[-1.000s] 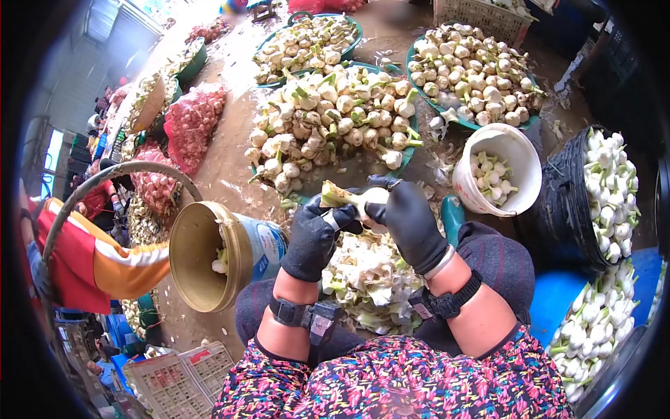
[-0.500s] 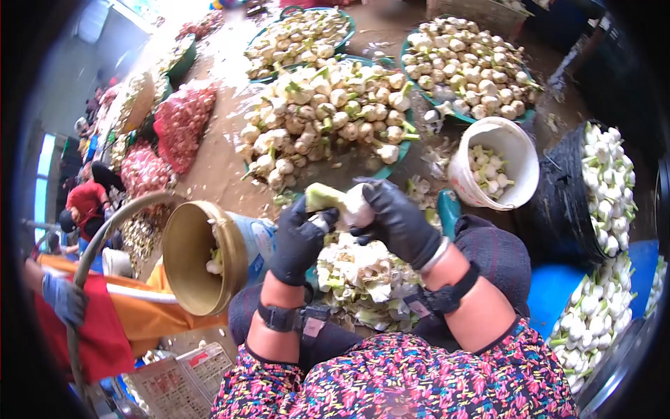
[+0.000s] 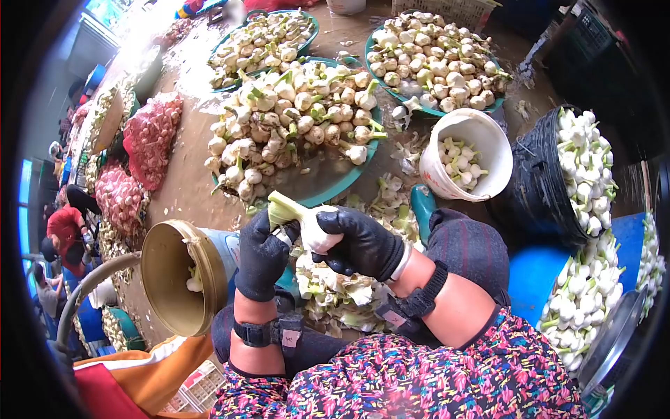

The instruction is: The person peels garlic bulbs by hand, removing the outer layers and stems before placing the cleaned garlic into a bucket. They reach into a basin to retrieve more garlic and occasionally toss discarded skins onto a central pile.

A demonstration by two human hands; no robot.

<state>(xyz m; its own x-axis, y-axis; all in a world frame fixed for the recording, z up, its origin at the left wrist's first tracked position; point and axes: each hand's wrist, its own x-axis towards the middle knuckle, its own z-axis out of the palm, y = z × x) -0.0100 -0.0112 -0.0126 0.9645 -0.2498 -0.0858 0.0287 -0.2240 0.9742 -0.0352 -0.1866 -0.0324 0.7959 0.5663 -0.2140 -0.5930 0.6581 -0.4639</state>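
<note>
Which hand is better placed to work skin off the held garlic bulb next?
Probably right: the right hand has its thumb and fingers on the garlic bulb, while the left hand grips the green stem and seems better suited to steadying.

Floor: brown, wet-looking surface (image 3: 187, 192), pale scraps scattered over it. Strong white glare on the floor toward the upper left; material not determinable.
Wall: plain grey wall (image 3: 50, 94) along the left side, curved by the lens.
Windows: bright, bluish-white window (image 3: 103, 15) at upper left; narrow, pale-blue upright opening (image 3: 26, 188) lower down the same side.
Light: strongest at upper left, falling to deep shade at upper right.
Furnishings: beige slatted plastic crate (image 3: 455, 11) at the top edge; dark latticed plastic crate (image 3: 593, 33) in the shaded right corner.
</note>
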